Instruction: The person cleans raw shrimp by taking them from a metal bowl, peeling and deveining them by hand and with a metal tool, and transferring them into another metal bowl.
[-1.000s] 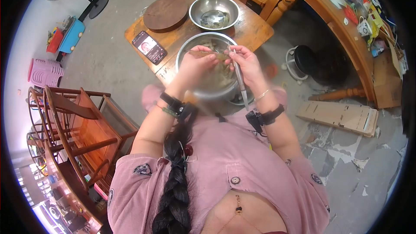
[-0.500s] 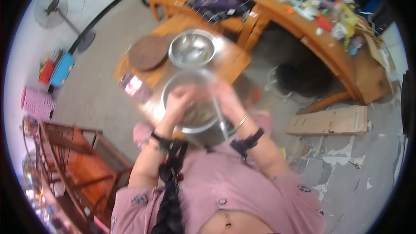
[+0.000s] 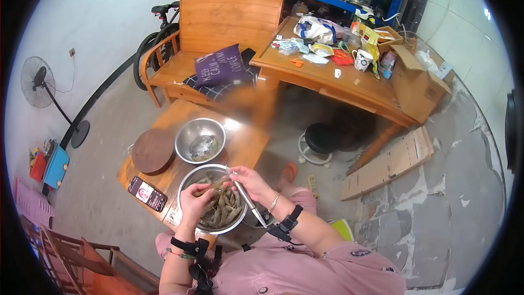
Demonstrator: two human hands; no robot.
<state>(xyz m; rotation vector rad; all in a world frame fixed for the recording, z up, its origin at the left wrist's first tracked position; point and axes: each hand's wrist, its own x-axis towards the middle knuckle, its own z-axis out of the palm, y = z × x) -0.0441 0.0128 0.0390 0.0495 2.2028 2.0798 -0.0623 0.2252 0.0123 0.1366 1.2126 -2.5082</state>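
My left hand (image 3: 195, 203) is closed on a shrimp (image 3: 220, 181), its fingers pinched over the near steel bowl (image 3: 184, 176). Several grey-brown raw shrimp (image 3: 222, 210) lie piled in that bowl. A slim silver metal tool (image 3: 247, 199) is gripped in my right hand (image 3: 252, 181); its long shaft slants down toward my wrist, and its working end is too small to make out. Both hands are close together above the bowl's far rim. Just beyond stands a second steel bowl (image 3: 183, 137), with a small amount of pale, shiny contents.
The low wooden table (image 3: 248, 145) also bears a round brown board (image 3: 153, 151) and a phone (image 3: 147, 194) with its screen lit. A wooden bench (image 3: 232, 19) and a cluttered desk (image 3: 333, 84) stand behind. On the floor are a black-topped stool (image 3: 320, 139) and a long carton (image 3: 387, 163).
The view has tilted up and sharpened from blur, so the hands and bowls sit lower in it. Both hands stay over the near bowl, and the right still holds the silver tool.
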